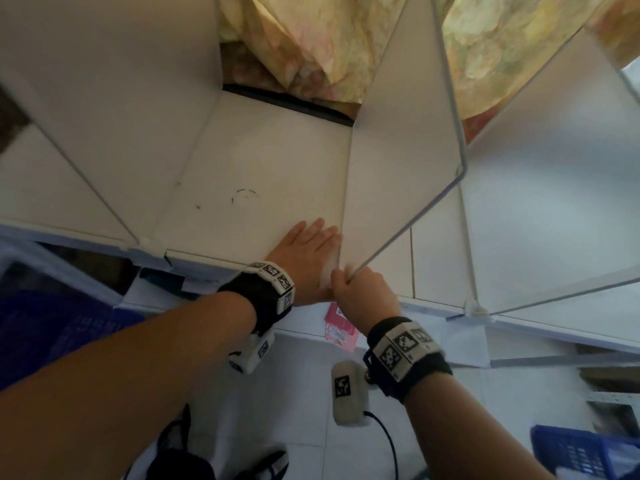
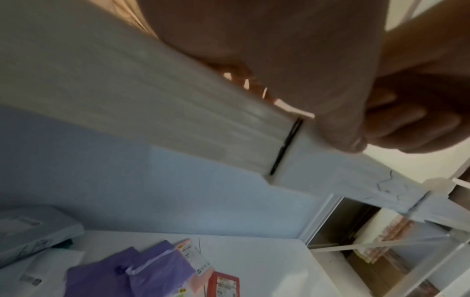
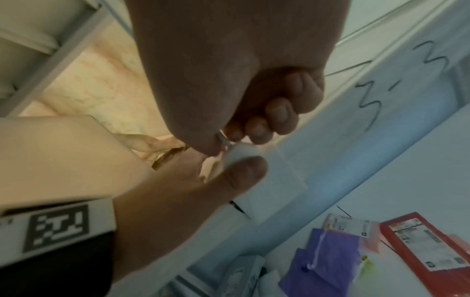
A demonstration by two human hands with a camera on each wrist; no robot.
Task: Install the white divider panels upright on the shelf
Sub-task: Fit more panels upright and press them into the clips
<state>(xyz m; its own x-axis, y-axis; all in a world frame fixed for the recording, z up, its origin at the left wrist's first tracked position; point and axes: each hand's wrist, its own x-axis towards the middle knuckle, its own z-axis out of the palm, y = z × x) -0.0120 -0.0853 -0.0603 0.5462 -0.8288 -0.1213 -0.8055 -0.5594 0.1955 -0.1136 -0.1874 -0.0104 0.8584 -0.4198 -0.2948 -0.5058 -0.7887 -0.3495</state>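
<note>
A white divider panel (image 1: 398, 161) with a thin wire rim stands tilted on the white shelf (image 1: 263, 174). My right hand (image 1: 360, 292) pinches the rim at the panel's lower front corner; the right wrist view shows its curled fingers (image 3: 257, 128) on the wire just above a small white connector (image 3: 241, 154). Just left of the panel, my left hand (image 1: 306, 247) lies flat on the shelf with straight fingers. Its thumb (image 3: 244, 170) presses against the connector at the shelf's front edge (image 2: 152, 100). Two more panels stand at the left (image 1: 114, 116) and right (image 1: 554, 185).
A floral cloth (image 1: 311, 39) hangs behind the shelf. Another white connector (image 1: 476, 308) sits on the front edge to the right. Purple bags (image 3: 330, 259) and a red packet (image 3: 427, 245) lie on the level below. Blue crates (image 1: 52, 323) (image 1: 581, 452) stand on the floor.
</note>
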